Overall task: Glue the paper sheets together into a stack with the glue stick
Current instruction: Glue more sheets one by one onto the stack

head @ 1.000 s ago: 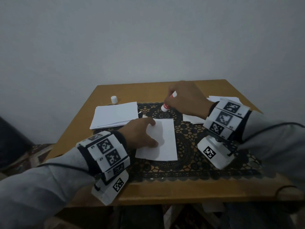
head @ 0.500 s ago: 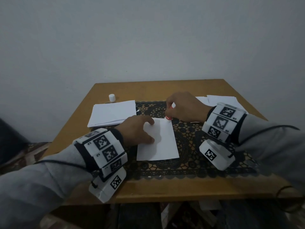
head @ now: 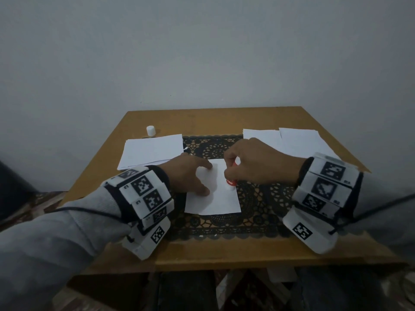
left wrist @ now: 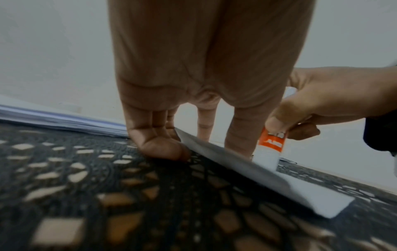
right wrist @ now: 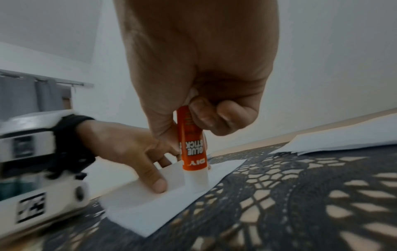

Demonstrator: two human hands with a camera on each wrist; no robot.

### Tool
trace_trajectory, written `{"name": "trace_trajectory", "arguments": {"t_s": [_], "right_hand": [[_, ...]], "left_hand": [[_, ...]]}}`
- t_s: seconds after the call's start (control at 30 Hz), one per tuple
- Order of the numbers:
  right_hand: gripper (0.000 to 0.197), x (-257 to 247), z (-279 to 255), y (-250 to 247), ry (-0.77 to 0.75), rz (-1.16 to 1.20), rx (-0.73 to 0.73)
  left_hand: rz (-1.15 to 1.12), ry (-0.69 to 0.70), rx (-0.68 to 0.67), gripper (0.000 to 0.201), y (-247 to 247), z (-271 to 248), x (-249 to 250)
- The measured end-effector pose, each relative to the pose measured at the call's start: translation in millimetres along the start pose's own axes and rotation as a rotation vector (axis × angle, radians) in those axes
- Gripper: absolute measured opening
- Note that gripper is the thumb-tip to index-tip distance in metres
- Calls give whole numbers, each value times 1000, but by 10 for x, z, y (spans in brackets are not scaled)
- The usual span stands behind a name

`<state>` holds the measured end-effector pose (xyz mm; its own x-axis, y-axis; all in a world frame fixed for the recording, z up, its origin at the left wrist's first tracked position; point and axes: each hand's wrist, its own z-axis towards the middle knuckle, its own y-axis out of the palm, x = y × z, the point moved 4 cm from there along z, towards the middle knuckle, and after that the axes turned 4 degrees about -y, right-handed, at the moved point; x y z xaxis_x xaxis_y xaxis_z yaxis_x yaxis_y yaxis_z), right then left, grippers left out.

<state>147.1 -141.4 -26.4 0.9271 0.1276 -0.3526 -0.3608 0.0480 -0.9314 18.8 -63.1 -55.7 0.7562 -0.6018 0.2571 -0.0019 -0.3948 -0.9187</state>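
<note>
A white paper sheet [head: 221, 198] lies on the dark lace mat [head: 258, 198] in the middle of the table. My left hand [head: 190, 176] presses flat on the sheet's left part, thumb and fingers spread [right wrist: 133, 152]. My right hand [head: 253, 163] grips an orange and white glue stick [head: 230, 182] upright, its white tip down on the sheet near the right edge [right wrist: 194, 159]. In the left wrist view the glue stick [left wrist: 271, 146] stands just right of my fingers [left wrist: 159, 146], and the sheet [left wrist: 300, 191] lifts a little along its left edge.
A pile of white sheets [head: 155, 151] lies at the left of the wooden table [head: 224, 120], with the white glue cap [head: 151, 130] behind it. More loose sheets [head: 298, 142] lie at the back right. A wall stands close behind the table.
My right hand has brought the glue stick from beyond the sheet's far edge down onto it and drawn it nearer along the right side. The left hand stays on the sheet.
</note>
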Motion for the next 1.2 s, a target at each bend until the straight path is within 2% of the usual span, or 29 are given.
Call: {"name": "trace_trajectory", "arguments": {"t_s": [0.1, 0.2, 0.27, 0.33, 0.5, 0.57, 0.63, 0.73, 0.83, 0.9, 1.0, 1.2], "right_hand": [[17, -91, -127, 9, -17, 15, -40], [18, -149, -213, 22, -39, 10, -72], [19, -170, -253, 28, -41, 15, -83], [18, -171, -282, 36, -34, 34, -97], [19, -97, -291, 34, -20, 108, -125], [19, -29, -300, 4, -13, 129, -150], [20, 83, -297, -86, 5, 133, -129], [22, 278, -281, -293, 56, 161, -28], [19, 384, -261, -430, 97, 229, 35], [17, 417, -235, -474, 99, 169, 101], [12, 423, -186, -463, 99, 73, 158], [12, 409, -143, -285, 81, 27, 142]], "left_hand": [[-62, 27, 95, 47, -72, 38, 10], [-229, 48, 310, 21, -250, 87, 37], [-335, 75, 389, 14, -406, 122, 76], [-340, 145, 345, 19, -531, 163, 128], [-241, 225, -52, 19, -562, 165, 152], [-250, 230, -155, 23, -527, 115, 114], [-264, 243, -174, 25, -513, 58, 42], [-344, 254, -132, 22, -498, -6, -77], [-492, 211, -124, 17, -479, -58, -165], [-547, 190, -154, 17, -440, -86, -188], [-513, 170, -205, 16, -364, -132, -197], [-440, 125, -202, 18, -269, -222, -266]]}}
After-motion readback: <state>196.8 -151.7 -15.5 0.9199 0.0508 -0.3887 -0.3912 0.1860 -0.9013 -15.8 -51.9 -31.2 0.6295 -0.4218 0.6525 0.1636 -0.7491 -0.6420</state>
